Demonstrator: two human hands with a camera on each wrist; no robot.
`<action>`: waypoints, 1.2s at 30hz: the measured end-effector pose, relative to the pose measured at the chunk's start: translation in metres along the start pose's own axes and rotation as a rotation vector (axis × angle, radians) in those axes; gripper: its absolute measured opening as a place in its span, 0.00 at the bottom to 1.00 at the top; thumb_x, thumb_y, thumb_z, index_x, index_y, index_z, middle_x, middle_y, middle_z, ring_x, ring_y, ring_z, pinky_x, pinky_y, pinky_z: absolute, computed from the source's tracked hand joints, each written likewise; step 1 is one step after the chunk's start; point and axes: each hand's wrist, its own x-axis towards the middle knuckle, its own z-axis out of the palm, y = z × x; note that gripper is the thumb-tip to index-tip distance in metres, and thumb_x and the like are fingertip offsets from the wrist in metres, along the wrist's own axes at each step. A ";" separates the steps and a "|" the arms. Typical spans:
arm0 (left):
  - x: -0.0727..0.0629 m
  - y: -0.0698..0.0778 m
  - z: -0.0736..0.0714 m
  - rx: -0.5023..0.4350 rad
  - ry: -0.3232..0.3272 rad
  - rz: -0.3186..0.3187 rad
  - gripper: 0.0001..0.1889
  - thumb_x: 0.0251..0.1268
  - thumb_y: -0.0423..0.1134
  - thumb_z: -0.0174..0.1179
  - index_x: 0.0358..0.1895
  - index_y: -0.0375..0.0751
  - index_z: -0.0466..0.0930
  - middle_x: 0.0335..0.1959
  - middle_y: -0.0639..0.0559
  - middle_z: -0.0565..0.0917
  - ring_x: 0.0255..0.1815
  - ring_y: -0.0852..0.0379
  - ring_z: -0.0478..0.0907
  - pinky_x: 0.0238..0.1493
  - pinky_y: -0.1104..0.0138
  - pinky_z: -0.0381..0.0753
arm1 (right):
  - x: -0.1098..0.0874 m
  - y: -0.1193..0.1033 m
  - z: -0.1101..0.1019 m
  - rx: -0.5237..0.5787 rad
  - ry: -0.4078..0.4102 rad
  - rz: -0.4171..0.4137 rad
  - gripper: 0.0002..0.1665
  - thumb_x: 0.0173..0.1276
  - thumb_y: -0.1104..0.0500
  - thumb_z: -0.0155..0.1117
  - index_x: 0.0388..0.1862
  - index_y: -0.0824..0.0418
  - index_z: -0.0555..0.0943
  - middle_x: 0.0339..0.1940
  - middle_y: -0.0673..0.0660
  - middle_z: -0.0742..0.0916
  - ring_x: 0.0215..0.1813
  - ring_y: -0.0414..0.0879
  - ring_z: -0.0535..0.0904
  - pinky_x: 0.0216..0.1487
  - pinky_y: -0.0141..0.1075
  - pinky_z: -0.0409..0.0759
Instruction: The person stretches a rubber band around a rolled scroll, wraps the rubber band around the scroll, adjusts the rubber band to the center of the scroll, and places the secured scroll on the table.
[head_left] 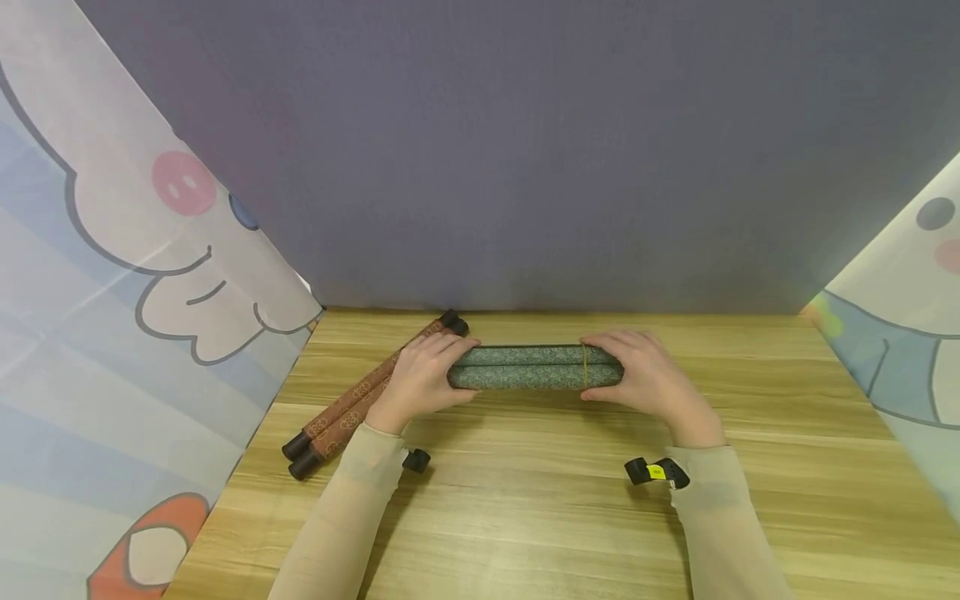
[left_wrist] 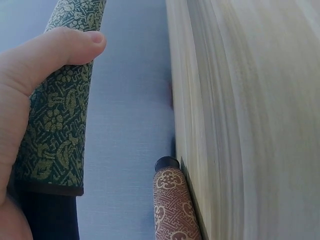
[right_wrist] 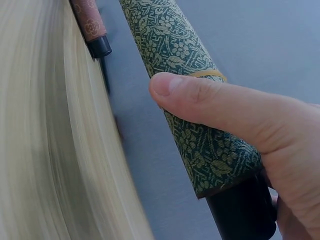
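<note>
A green scroll [head_left: 525, 377] with a gold floral brocade pattern and black rod ends is held level in both hands, above the wooden table. It looks like two rolls side by side. My left hand [head_left: 426, 375] grips its left end, the thumb [left_wrist: 82, 46] lying across the brocade. My right hand [head_left: 637, 371] grips the other end, its thumb [right_wrist: 200, 95] beside a thin yellow band [head_left: 585, 367] that circles the scroll. To the left, a reddish-brown scroll [head_left: 352, 408] with dark knobs lies slantwise on the table, partly behind my left hand and forearm.
The wooden table [head_left: 540, 517] meets a grey-blue upright panel [head_left: 555, 167] at its back edge. Cartoon-printed sheets hang at the left [head_left: 112, 250] and right [head_left: 915, 308]. Black camera straps [head_left: 660, 472] sit at both wrists.
</note>
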 end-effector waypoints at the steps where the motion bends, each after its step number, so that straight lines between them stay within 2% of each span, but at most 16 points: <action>1: 0.000 0.000 0.000 0.000 -0.003 -0.002 0.47 0.39 0.58 0.91 0.67 0.45 0.86 0.58 0.48 0.90 0.57 0.45 0.88 0.62 0.49 0.86 | 0.000 0.000 0.000 -0.002 0.002 -0.006 0.54 0.51 0.45 0.93 0.75 0.59 0.81 0.70 0.64 0.86 0.71 0.67 0.80 0.76 0.70 0.65; 7: -0.001 0.001 -0.001 -0.005 -0.018 -0.014 0.47 0.39 0.56 0.91 0.68 0.46 0.85 0.59 0.47 0.90 0.58 0.44 0.88 0.62 0.48 0.86 | 0.001 -0.002 -0.001 -0.011 0.008 -0.029 0.54 0.50 0.45 0.94 0.75 0.60 0.82 0.69 0.64 0.86 0.70 0.66 0.81 0.76 0.69 0.67; 13: 0.001 0.003 -0.002 0.005 -0.004 -0.003 0.46 0.39 0.55 0.91 0.67 0.45 0.86 0.58 0.47 0.91 0.57 0.44 0.88 0.60 0.49 0.87 | 0.001 -0.003 -0.002 -0.010 0.010 -0.031 0.54 0.50 0.46 0.94 0.74 0.61 0.82 0.69 0.65 0.86 0.69 0.67 0.81 0.75 0.70 0.67; 27: 0.002 0.006 0.001 0.017 -0.009 0.011 0.45 0.41 0.58 0.90 0.67 0.46 0.86 0.58 0.48 0.91 0.55 0.45 0.88 0.55 0.50 0.88 | 0.000 -0.004 -0.002 0.002 -0.022 -0.002 0.53 0.51 0.46 0.94 0.74 0.61 0.82 0.69 0.64 0.87 0.70 0.66 0.82 0.75 0.69 0.66; 36: 0.002 0.008 0.002 0.018 -0.009 0.012 0.45 0.41 0.59 0.90 0.67 0.46 0.86 0.58 0.48 0.91 0.54 0.45 0.89 0.54 0.50 0.89 | 0.005 -0.016 0.007 0.008 -0.006 -0.087 0.54 0.50 0.46 0.94 0.74 0.64 0.81 0.68 0.64 0.87 0.69 0.65 0.82 0.74 0.69 0.69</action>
